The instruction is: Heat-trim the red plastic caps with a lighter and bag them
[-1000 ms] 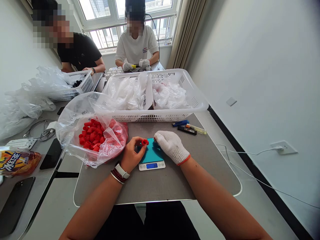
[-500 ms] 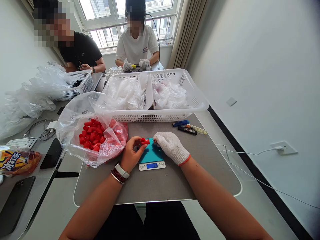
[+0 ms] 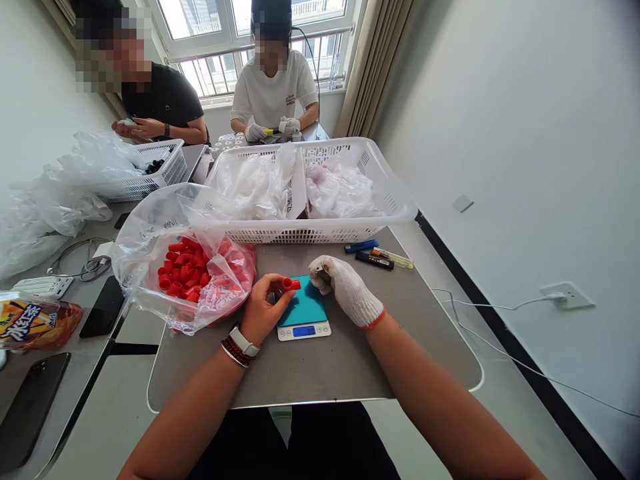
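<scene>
Between the thumb and fingers of my bare left hand [image 3: 266, 300] is a red plastic pipe fitting [image 3: 291, 285], held above the left side of a small scale. My right hand [image 3: 345, 285], in a white knitted glove, is closed around a small metallic tool [image 3: 324, 272] whose kind I cannot make out. It is apart from the fitting, at the scale's right edge. The digital scale [image 3: 305, 330] has a teal top and a lit blue display. To the left, an open clear plastic bag [image 3: 150, 280] holds many red fittings [image 3: 185, 270].
Beyond the scale stands a white plastic basket [image 3: 320, 231] with crumpled clear bags. Markers [image 3: 375, 260] and a yellowish cutter [image 3: 395, 258] lie at the table's right. Phones [image 3: 35, 407] and a snack packet [image 3: 40, 320] are on the left table. Two people sit near the window.
My right hand has turned and drawn slightly right, bringing the metallic tool into view. My left hand and its red fitting have barely moved. The person at left has shifted their hands.
</scene>
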`<control>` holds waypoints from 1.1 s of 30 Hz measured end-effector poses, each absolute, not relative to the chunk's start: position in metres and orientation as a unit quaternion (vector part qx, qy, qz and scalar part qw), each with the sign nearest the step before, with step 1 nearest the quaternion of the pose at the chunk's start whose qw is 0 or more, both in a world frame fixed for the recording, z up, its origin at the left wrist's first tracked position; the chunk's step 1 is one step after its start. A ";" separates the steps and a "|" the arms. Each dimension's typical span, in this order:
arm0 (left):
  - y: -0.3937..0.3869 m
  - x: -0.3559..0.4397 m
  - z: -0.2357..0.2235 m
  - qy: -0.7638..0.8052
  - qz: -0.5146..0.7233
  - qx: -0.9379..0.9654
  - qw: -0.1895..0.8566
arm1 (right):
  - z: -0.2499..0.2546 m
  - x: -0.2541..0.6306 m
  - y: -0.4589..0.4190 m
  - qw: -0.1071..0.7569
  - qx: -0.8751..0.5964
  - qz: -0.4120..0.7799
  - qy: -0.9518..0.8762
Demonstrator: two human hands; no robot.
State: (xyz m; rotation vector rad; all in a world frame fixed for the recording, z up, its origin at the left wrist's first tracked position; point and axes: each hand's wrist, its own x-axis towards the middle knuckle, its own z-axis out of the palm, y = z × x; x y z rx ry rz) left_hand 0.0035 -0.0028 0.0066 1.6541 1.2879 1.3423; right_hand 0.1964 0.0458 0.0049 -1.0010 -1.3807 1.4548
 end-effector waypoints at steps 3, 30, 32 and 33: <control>-0.003 0.003 0.007 0.486 0.513 0.631 0.319 | 0.007 0.196 0.046 0.423 -0.403 0.588 -0.559; -0.003 0.003 0.006 0.467 0.517 0.641 0.322 | 0.028 0.193 0.036 0.389 -0.413 0.522 -0.637; -0.003 0.003 0.006 0.467 0.519 0.641 0.321 | 0.030 0.193 0.037 0.383 -0.425 0.500 -0.650; -0.003 0.003 0.006 0.468 0.521 0.638 0.320 | 0.030 0.194 0.037 0.377 -0.427 0.484 -0.665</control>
